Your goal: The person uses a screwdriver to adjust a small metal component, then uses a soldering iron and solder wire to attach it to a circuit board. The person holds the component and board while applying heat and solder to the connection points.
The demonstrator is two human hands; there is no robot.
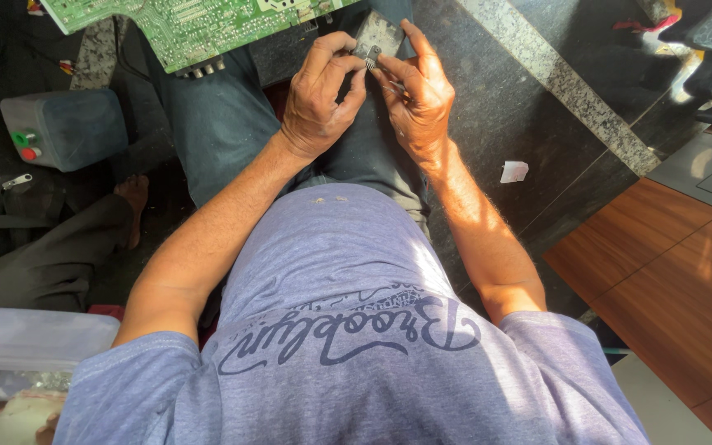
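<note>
At the far left, on the dark floor, stands a translucent grey plastic box (65, 128) with a green knob and a red knob on its near end. Just below it lies dark folded cloth (26, 247), and a bare foot (133, 198) of another person shows beside it. In the bottom left corner sits a clear plastic tub (30, 338) with a pale lid. Along the top edge a green circuit board (183, 25) rests tilted over the person's knee, its silver connectors hanging at the lower edge.

In the middle, above the lap in blue jeans (224, 124), the left hand (319, 99) and the right hand (418, 103) meet. Between them is a small dark chip (370, 56) with a row of thin metal legs, held in front of a flat grey metal plate (378, 33). The left thumb and forefinger are pinched narrow on the chip's left side; the right forefinger and thumb close on its right side, the other fingers curled. Both hands touch the chip; which hand carries the plate I cannot tell.

To the right, a small white scrap of paper (513, 171) lies on the dark stone floor (504, 107), well apart from the hands. A speckled grey stone strip (570, 86) runs diagonally, and beyond it are brown wood-coloured panels (669, 264).
</note>
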